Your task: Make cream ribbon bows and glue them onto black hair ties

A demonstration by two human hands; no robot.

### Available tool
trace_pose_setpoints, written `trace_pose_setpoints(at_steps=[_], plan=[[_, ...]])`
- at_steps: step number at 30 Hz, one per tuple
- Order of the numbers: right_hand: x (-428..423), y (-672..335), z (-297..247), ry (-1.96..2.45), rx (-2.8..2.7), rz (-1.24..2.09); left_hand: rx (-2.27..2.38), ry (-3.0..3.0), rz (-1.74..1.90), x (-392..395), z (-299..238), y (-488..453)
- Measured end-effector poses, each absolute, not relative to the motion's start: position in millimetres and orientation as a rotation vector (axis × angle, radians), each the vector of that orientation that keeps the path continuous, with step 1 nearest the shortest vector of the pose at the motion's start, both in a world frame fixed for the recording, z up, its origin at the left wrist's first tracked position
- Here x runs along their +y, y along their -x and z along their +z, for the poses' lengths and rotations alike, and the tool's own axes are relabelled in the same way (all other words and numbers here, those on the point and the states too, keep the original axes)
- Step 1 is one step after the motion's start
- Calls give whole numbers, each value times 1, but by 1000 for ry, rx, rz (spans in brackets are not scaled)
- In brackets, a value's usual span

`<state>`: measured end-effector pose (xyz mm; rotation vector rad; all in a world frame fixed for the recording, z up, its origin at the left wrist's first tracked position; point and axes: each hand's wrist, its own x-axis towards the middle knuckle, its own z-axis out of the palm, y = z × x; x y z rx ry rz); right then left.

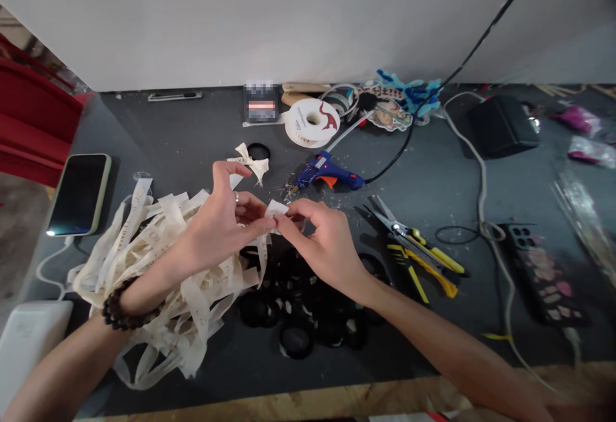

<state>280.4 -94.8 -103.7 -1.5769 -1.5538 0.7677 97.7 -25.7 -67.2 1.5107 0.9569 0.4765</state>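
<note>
Between my left hand (pixel 226 213) and my right hand (pixel 325 236) is a small piece of cream ribbon (pixel 276 208). My left thumb and fingers pinch it while the left index finger is raised and bent. The right thumb and index finger close on its other side. Below my left hand lies a tangled heap of printed cream ribbon strips (pixel 197 300). Several black hair ties (pixel 296 338) are piled under my right hand, partly hidden by it. Just beyond my fingers are a ribbon bow (pixel 260 167) and a blue glue gun (pixel 330 170) lying on its side.
A ribbon spool (pixel 298 130) stands near the wall. Scissors (pixel 409 236) and yellow-handled tools lie to the right. A phone (pixel 79 194) and power bank (pixel 33 332) are at left; another phone (pixel 546 281) is at right. Cables (pixel 481 172) cross the dark table (pixel 192 140).
</note>
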Motion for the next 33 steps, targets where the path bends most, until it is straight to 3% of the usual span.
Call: trace_pose_setpoints(at_steps=[8,16,21,33], plan=[[-99,-274,-108,1590,-1677,657,1120,-1755,459,-29,-74,-97],[-94,-280,-103,1588,-1511,877,970,-1565,467,-23,-67,-94],[-94,-284,-104,1647,-1349,842,987,-1435,422,-15,-70,-88],[-91,-284,-105,1509,-1135,1179,1060,-1656,359,-15,-66,-93]])
